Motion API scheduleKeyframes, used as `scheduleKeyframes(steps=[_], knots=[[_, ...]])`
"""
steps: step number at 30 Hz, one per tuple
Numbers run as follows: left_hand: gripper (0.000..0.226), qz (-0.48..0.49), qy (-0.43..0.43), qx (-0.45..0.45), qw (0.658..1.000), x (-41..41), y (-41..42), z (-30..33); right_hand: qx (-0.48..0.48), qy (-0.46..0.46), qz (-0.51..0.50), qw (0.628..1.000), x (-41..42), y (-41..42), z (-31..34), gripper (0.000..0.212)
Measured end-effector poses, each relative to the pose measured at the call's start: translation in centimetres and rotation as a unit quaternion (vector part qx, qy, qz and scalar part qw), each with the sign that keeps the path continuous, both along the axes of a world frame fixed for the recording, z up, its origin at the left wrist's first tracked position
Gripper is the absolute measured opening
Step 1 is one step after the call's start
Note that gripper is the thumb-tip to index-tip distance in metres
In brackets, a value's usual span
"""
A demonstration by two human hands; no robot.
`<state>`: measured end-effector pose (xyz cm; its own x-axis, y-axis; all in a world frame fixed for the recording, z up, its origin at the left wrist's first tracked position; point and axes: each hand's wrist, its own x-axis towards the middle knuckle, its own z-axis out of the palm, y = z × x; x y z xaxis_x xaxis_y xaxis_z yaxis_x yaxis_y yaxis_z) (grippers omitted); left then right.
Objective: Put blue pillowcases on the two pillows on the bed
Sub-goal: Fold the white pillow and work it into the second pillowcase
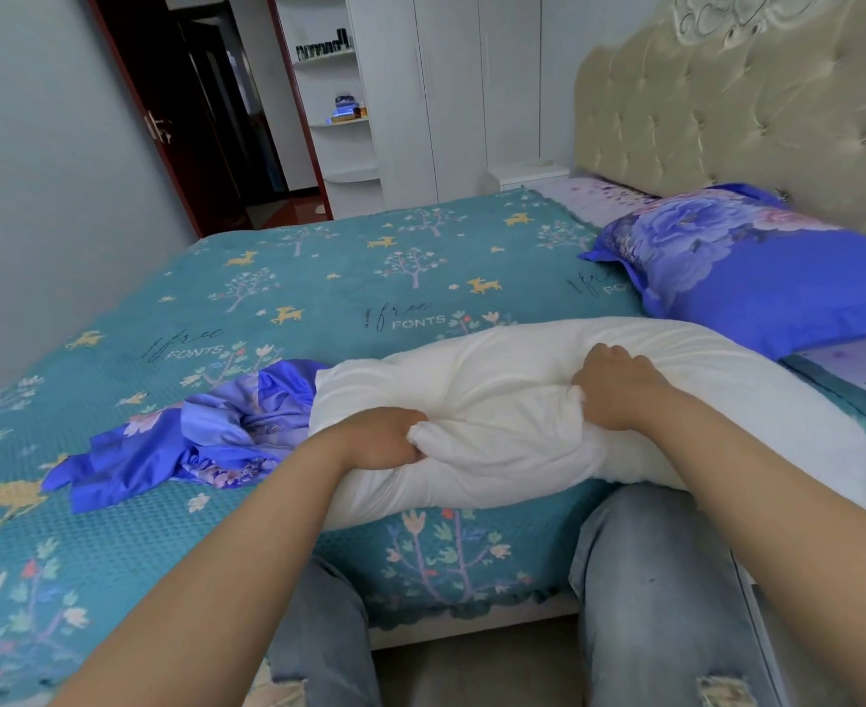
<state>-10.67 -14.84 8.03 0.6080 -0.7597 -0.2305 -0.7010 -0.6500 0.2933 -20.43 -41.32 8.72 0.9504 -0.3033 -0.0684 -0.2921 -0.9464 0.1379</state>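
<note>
White and still bare, the second pillow (512, 415) lies at the bed's (267, 278) near edge, bunched in the grip of left hand (387, 438) and right hand (617, 387), so next it probably needs feeding into the crumpled blue pillowcase (191, 441) just beside it.

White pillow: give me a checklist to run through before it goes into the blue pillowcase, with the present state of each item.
1. Both hands hold the white pillow: ok, left hand and right hand each grip a bunch of it.
2. Pillow is bare: ok, no cover on it.
3. Blue pillowcase within reach: ok, it lies on the bedspread beside the pillow's left end.
4. Pillowcase spread flat: not ok, it is crumpled.
5. Pillowcase opening faces the pillow: cannot tell.
6. Other pillow already covered: ok, it sits in a blue floral case by the headboard.
</note>
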Motion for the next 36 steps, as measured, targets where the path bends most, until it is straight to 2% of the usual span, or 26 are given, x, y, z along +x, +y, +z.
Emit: scheduleKeyframes(steps=[3, 5, 7, 10, 12, 14, 16, 17, 18, 19, 20, 21, 22, 23, 24, 25, 26, 27, 28, 29, 31, 36], knots=[[0.008, 0.003, 0.03, -0.042, 0.999, 0.5, 0.4, 0.7, 0.008, 0.061, 0.053, 0.997, -0.4, 2.0, 2.3, 0.058], [0.004, 0.007, 0.052, -0.066, 0.996, 0.8, 0.8, 1.5, 0.087, 0.051, 0.152, 0.983, -0.5, 4.7, 3.3, 0.09], [0.012, 0.012, 0.102, -0.085, 0.991, 0.7, 1.0, 2.1, 0.149, 0.05, 0.226, 0.961, -0.6, 8.2, 3.2, 0.113], [0.027, 0.041, 0.148, -0.06, 0.986, 0.4, 1.2, 1.6, 0.082, 0.047, 0.257, 0.962, 0.4, 11.7, 0.7, 0.127], [0.03, 0.072, 0.191, -0.025, 0.979, 0.6, 1.6, 0.0, 0.055, 0.08, 0.243, 0.965, 1.1, 12.6, -1.5, 0.118], [0.032, 0.095, 0.228, -0.001, 0.969, 0.8, 1.7, -1.8, 0.046, 0.12, 0.237, 0.963, 1.6, 13.1, -2.9, 0.091], [0.032, 0.106, 0.194, 0.025, 0.975, 1.2, 1.1, -2.8, 0.052, 0.118, 0.243, 0.961, 2.7, 13.0, -3.6, 0.063], [0.032, 0.108, 0.152, 0.035, 0.982, 1.3, 0.4, -2.8, 0.06, 0.122, 0.239, 0.961, 3.3, 12.7, -3.4, 0.056], [0.032, 0.108, 0.071, 0.043, 0.991, 1.2, -0.3, -2.6, 0.076, 0.12, 0.233, 0.962, 4.0, 12.3, -3.2, 0.054], [0.031, 0.098, -0.058, 0.047, 0.992, 0.8, -0.8, -2.1, 0.098, 0.122, 0.22, 0.963, 4.7, 11.9, -2.8, 0.054], [0.029, 0.078, -0.23, 0.033, 0.969, 0.2, -1.2, -1.8, 0.121, 0.126, 0.216, 0.961, 5.3, 11.6, -2.4, 0.054], [0.023, 0.058, -0.382, 0.006, 0.922, -0.9, -1.6, -1.6, 0.139, 0.135, 0.21, 0.958, 5.9, 11.4, -1.9, 0.053], [0.02, 0.028, -0.486, -0.038, 0.873, -2.3, -1.8, -1.7, 0.161, 0.141, 0.206, 0.955, 6.5, 11.2, -1.5, 0.049], [0.02, -0.005, -0.54, -0.072, 0.839, -3.6, -1.9, -2.5, 0.176, 0.156, 0.194, 0.952, 7.0, 10.9, -1.0, 0.044], [0.024, -0.03, -0.558, -0.082, 0.825, -5.0, -1.8, -3.2, 0.191, 0.168, 0.173, 0.952, 7.4, 10.6, -0.7, 0.04], [0.042, -0.035, -0.547, -0.053, 0.835, -5.7, -1.4, -4.2, 0.202, 0.175, 0.156, 0.951, 8.1, 10.2, -0.5, 0.039], [0.072, -0.013, -0.509, 0.01, 0.86, -6.1, -0.9, -4.8, 0.198, 0.183, 0.155, 0.95, 8.9, 9.8, -0.5, 0.042], [0.101, 0.012, -0.457, 0.086, 0.885, -5.8, -0.3, -5.0, 0.192, 0.2, 0.152, 0.949, 9.5, 9.4, -0.5, 0.052], [0.117, 0.021, -0.419, 0.15, 0.895, -5.1, 0.4, -5.3, 0.196, 0.214, 0.142, 0.946, 10.0, 9.3, -0.8, 0.066], [0.124, 0.034, -0.378, 0.196, 0.904, -4.1, 0.9, -5.2, 0.195, 0.218, 0.133, 0.947, 10.4, 9.1, -1.0, 0.079], [0.13, 0.048, -0.342, 0.212, 0.914, -1.4, 1.6, -5.6, 0.2, 0.229, 0.136, 0.943, 11.0, 9.0, -2.0, 0.088], [0.116, 0.035, -0.169, 0.159, 0.972, 3.3, 2.5, -5.3, 0.224, 0.182, 0.133, 0.948, 12.0, 9.5, -3.2, 0.077]])
